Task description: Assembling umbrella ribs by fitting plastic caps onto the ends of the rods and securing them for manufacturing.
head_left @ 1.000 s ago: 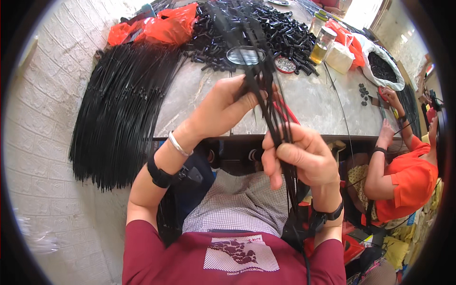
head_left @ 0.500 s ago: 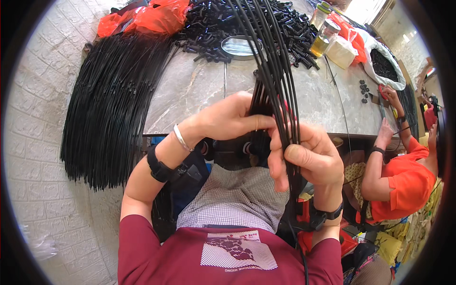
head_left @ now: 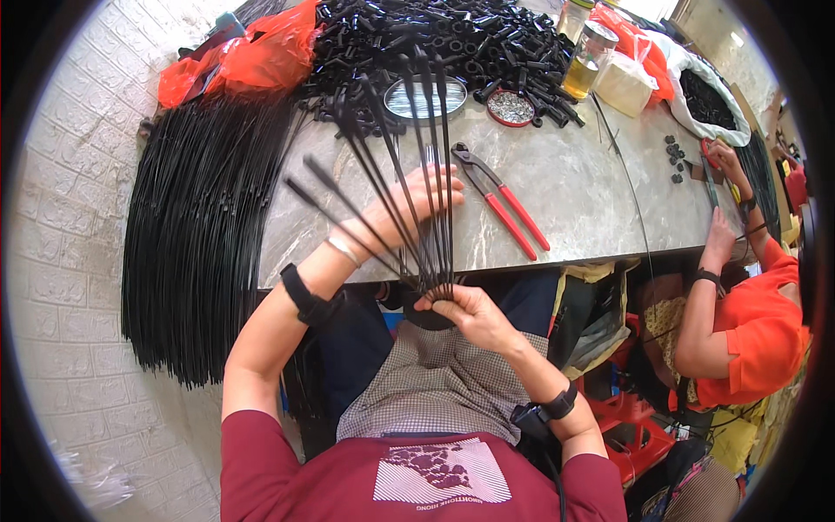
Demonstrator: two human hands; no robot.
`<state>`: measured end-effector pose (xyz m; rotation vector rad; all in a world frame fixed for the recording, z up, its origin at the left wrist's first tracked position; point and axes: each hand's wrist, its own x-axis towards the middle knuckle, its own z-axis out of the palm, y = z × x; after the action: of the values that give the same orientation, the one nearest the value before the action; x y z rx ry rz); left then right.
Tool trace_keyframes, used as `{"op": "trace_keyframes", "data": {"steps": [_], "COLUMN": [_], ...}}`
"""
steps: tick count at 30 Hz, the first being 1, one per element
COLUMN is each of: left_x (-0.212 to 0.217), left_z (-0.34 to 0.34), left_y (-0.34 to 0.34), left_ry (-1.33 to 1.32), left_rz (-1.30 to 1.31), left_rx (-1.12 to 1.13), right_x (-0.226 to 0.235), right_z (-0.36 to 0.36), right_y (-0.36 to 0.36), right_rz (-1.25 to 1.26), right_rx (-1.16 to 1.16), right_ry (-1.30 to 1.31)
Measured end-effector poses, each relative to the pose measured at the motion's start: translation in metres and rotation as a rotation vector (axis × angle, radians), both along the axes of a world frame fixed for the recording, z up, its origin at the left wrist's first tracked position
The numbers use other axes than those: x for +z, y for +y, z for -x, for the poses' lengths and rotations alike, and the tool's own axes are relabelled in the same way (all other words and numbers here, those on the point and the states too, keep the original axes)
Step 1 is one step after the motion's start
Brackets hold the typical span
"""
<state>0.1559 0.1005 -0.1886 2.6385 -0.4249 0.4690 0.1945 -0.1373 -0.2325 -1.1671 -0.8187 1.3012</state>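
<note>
Right hand [head_left: 470, 311] clamped in a fist round the bottom of a bundle of thin black rods with small capped tips [head_left: 409, 174], just off the near edge of the grey marbled table [head_left: 591, 200], and the rods splay up and out over it like a fan. Left hand [head_left: 417, 202] is up in the middle of that fan, fingers spread loosely among the rods, thumb side hidden behind them so I can't tell if it pinches any. Red-handled pincers [head_left: 503, 202] lie on the table just beside that hand, a round metal tin [head_left: 424, 97] beyond, then a heap of black plastic caps [head_left: 452, 39]. A big sheaf of long black rods [head_left: 200, 235] hangs off the table's left end. Another person in an orange top [head_left: 757, 335] works at the right. The risk, I'd say: if that fist slackens, the fanned rods slide apart and drop, or their tips sweep the pincers
</note>
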Motion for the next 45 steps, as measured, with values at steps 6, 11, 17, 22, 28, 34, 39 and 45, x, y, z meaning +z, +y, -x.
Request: {"op": "trace_keyframes", "data": {"steps": [6, 11, 17, 22, 28, 34, 39, 45], "left_x": [0.059, 0.027, 0.016, 0.008, 0.009, 0.013, 0.011, 0.008], "left_z": [0.034, 0.047, 0.036, 0.034, 0.039, 0.034, 0.034, 0.038], "left_y": [-0.038, -0.040, -0.048, -0.056, -0.051, -0.054, -0.053, -0.053], "left_ry": [0.415, 0.301, 0.246, 0.196, 0.254, 0.219, 0.227, 0.213], "left_rz": [-0.170, 0.032, 0.001, -0.102, -0.206, -0.202, -0.148, -0.076], "left_rx": [-0.088, -0.055, -0.026, -0.026, -0.012, -0.010, -0.019, -0.009], "right_x": [-0.036, -0.045, -0.064, -0.058, 0.089, 0.095, 0.074, 0.072], "right_z": [-0.009, 0.001, -0.001, 0.000, -0.060, -0.101, -0.096, -0.099], "right_y": [0.000, 0.002, 0.011, 0.001, -0.022, 0.055, 0.108, 0.118], "right_rz": [-0.033, 0.093, 0.054, 0.065, 0.235, -0.179, -0.224, -0.159], "right_rx": [-0.122, -0.181, -0.216, -0.264, -0.280, -0.437, 0.016, -0.035], "right_ry": [-0.115, -0.332, -0.411, -0.783, -0.725, -1.141, -1.502, -1.356]}}
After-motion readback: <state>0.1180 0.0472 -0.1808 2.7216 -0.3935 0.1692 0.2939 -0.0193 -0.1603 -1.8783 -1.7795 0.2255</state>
